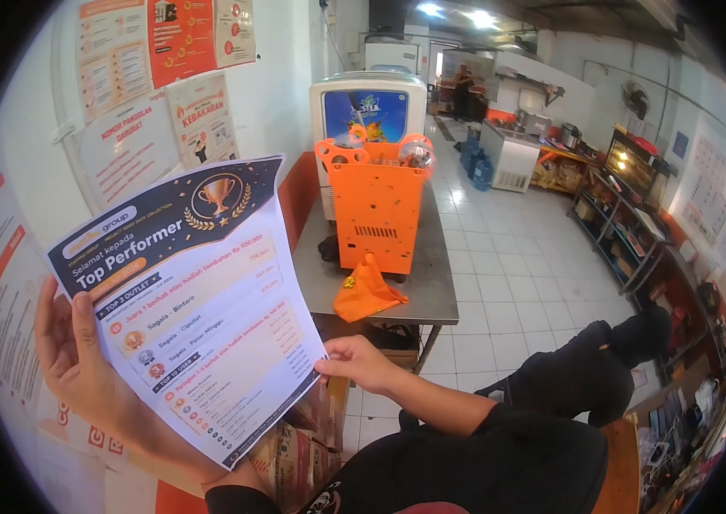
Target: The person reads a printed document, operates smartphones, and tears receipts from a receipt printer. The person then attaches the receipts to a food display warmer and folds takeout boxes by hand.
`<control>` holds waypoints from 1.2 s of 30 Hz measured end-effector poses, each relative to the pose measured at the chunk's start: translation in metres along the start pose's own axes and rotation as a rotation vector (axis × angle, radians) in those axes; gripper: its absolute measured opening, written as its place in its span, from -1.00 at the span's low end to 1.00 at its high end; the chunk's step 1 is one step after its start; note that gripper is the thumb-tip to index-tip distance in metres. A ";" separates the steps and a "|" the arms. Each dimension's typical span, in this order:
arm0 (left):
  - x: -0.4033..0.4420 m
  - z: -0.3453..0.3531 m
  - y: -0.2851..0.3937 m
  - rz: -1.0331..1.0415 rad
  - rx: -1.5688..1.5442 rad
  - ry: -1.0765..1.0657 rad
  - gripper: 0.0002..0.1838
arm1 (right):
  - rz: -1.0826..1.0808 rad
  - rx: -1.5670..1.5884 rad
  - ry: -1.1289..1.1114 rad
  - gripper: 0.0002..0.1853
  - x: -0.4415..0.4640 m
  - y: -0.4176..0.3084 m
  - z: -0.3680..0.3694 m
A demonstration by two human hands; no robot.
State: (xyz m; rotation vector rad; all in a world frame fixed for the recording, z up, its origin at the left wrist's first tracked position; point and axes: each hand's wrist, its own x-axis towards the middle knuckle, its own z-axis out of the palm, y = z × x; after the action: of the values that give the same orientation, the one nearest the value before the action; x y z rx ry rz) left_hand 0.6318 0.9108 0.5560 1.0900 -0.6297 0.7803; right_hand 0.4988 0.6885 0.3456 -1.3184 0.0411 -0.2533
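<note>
A printed sheet (pixel 217 317) headed "Top Performer", with a dark banner and a gold trophy, is held up tilted in front of the wall. My left hand (pixel 84 347) grips its left edge, thumb on the printed face and the fingers behind. At the sheet's lower right edge, my right hand (pixel 352 361) pinches the paper between thumb and fingers. Beyond the sheet, an orange metal box (pixel 374 214) stands on a steel table (pixel 431 291), with an orange cloth (pixel 367 291) at its foot.
Posters (pixel 131 150) cover the left wall. A drink dispenser (pixel 369 111) stands behind the orange box. Cardboard boxes (pixel 303 458) are below the sheet. A person in dark clothes (pixel 568 368) bends at the right near shelves (pixel 620 231); another person (pixel 463 90) is far back.
</note>
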 end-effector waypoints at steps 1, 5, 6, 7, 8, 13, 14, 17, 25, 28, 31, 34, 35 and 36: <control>0.000 0.002 0.001 0.010 -0.005 -0.013 -0.64 | -0.003 0.008 -0.005 -0.75 0.000 0.000 0.000; 0.002 0.000 0.004 0.046 0.005 -0.134 -0.56 | -0.028 0.029 -0.023 -0.75 -0.002 0.001 0.000; 0.003 -0.001 0.003 0.052 -0.013 -0.157 -0.55 | -0.037 0.032 -0.029 -0.75 -0.003 0.001 -0.001; 0.004 -0.002 0.001 0.058 -0.031 -0.179 -0.55 | -0.036 0.040 -0.029 -0.75 -0.003 0.001 -0.001; 0.005 -0.002 0.000 0.064 -0.049 -0.201 -0.54 | -0.034 0.048 -0.029 -0.75 -0.004 0.001 -0.001; 0.004 -0.003 0.001 -0.009 -0.073 -0.173 -0.59 | -0.034 0.051 -0.031 -0.75 -0.005 0.006 -0.004; 0.005 -0.004 0.000 -0.038 -0.073 -0.167 -0.61 | -0.038 0.056 -0.028 -0.75 -0.006 0.004 -0.003; 0.008 -0.006 -0.001 -0.016 -0.019 -0.137 -0.64 | -0.042 0.068 -0.018 -0.75 -0.009 0.000 -0.002; 0.023 -0.015 -0.022 -0.015 -0.029 -0.115 -0.67 | -0.077 0.015 0.013 -0.75 -0.013 0.008 -0.010; 0.026 -0.013 -0.027 -0.043 -0.118 -0.116 -0.70 | -0.111 0.084 0.017 -0.78 -0.015 0.006 -0.008; 0.031 -0.011 -0.038 -0.090 -0.249 -0.130 -0.72 | -0.128 0.137 0.017 -0.80 -0.018 0.006 -0.008; 0.036 -0.014 -0.052 -0.095 -0.247 -0.151 -0.73 | -0.173 0.156 0.020 -0.80 -0.015 0.006 -0.005; 0.038 -0.014 -0.054 -0.094 -0.241 -0.162 -0.73 | -0.192 0.137 0.026 -0.80 -0.015 0.005 -0.004; 0.039 -0.014 -0.055 -0.105 -0.247 -0.161 -0.73 | -0.211 0.118 0.038 -0.79 -0.017 0.003 -0.001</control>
State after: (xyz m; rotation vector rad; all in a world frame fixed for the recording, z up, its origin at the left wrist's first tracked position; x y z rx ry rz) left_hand 0.7004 0.9189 0.5525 0.9555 -0.7774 0.5118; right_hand 0.4826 0.6922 0.3405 -1.2011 -0.0802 -0.4537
